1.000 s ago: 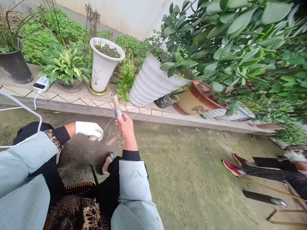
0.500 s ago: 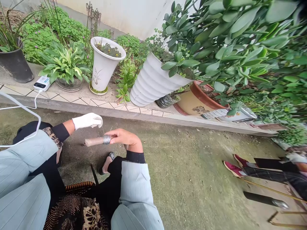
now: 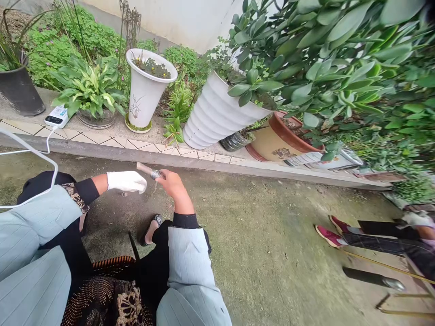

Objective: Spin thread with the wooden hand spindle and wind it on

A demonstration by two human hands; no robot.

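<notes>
In the head view my right hand (image 3: 171,185) is bare and closed round the end of a pale pinkish-beige rod (image 3: 144,169). Silver wire or thread (image 3: 155,174) is wound round the rod beside my fingers. The rod's free end tilts up and to the left, above my left fingertips. My left hand (image 3: 127,181) wears a white glove, its fingers bent together just left of the winding. Half a second ago a thin strand ran between those fingers and the winding; what they pinch now is hidden. A pale strand hangs faintly below the winding.
Ahead, a tiled ledge (image 3: 117,143) carries a white pot (image 3: 144,102), a ribbed white planter (image 3: 220,113) and a brown-rimmed pot (image 3: 272,140). A small white device (image 3: 57,117) has a cable (image 3: 47,147). A person's red shoes (image 3: 328,236) are at right.
My right hand has turned and risen slightly, swinging the rod's free end upward past the glove. My gloved left hand has dropped a little, with its fingers curled further in.
</notes>
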